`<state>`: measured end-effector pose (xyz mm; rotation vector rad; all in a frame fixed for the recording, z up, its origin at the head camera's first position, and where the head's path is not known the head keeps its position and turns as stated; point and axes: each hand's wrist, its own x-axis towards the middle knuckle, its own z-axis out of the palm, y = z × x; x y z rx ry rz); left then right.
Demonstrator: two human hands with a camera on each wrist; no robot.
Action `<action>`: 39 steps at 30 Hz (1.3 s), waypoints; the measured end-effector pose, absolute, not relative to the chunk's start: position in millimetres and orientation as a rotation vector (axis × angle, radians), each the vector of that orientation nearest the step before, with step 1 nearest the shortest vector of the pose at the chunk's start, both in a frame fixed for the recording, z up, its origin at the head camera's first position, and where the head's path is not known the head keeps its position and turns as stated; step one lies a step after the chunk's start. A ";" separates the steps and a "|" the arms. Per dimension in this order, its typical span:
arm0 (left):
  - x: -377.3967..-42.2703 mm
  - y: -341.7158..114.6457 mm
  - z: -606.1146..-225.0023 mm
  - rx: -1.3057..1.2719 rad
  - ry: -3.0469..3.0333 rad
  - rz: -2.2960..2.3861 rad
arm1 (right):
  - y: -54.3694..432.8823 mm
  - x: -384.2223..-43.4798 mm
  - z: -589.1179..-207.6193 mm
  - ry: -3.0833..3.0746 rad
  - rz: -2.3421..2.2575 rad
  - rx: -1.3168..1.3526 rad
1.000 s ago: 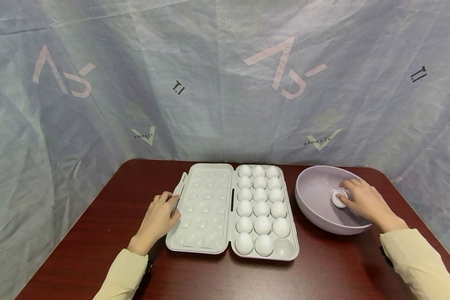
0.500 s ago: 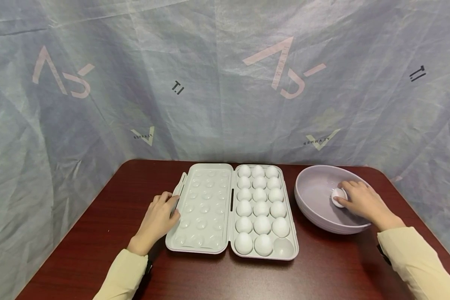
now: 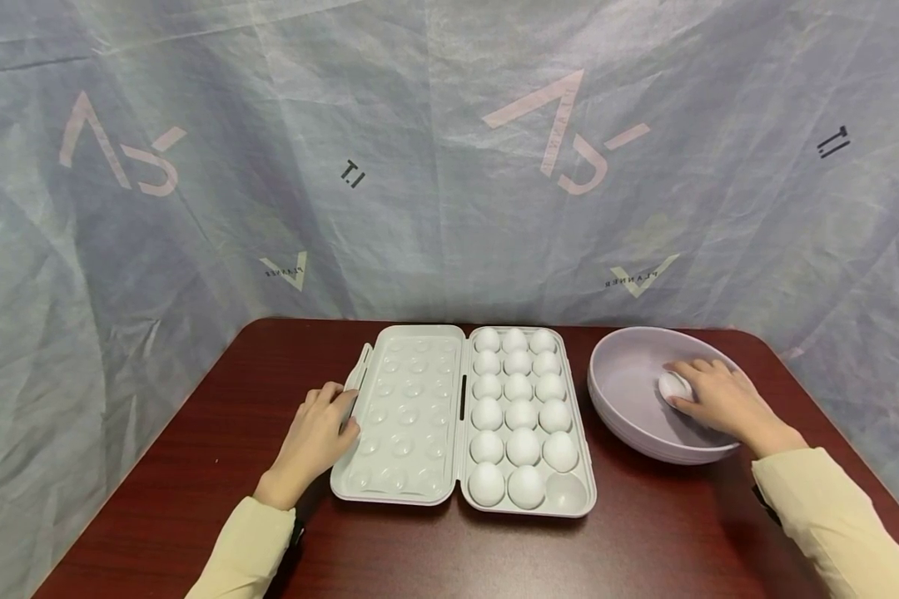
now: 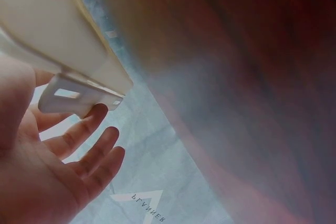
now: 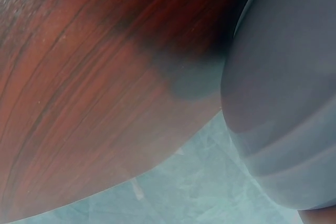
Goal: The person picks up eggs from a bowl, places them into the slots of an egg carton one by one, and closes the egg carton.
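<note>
A pale egg box (image 3: 459,499) lies unfolded on the dark red table. Its lid (image 3: 408,416) is on the left, and white eggs (image 3: 523,448) fill all the hollows of the right half but the near right one. My left hand (image 3: 310,445) rests against the lid's outer edge. In the left wrist view its loosely bent fingers (image 4: 107,137) touch the latch flap (image 4: 79,98). Inside the lilac bowl (image 3: 629,408), my right hand (image 3: 722,403) holds a white egg (image 3: 673,389) between thumb and fingers. The right wrist view shows the bowl's outside; that hand is hidden there.
The table (image 3: 195,466) reaches toward a grey printed cloth (image 3: 389,233) hanging behind it. The bowl stands to the right of the egg box, with a narrow strip of table between them.
My right hand has closed a little more round the egg in the bowl, shifting it slightly up and left. The left hand and the egg box look the same.
</note>
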<state>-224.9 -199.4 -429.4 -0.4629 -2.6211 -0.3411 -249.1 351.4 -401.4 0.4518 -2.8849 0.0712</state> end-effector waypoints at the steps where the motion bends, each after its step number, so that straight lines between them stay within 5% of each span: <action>1: -224.8 -199.4 -429.3 -0.462 -2.623 -0.342 | 351.7 -249.2 -401.4 -2.884 0.064 0.458; 39: -224.7 -197.9 -427.5 -0.457 -2.602 -0.354 | 339.2 -243.5 -392.6 -2.602 0.196 0.609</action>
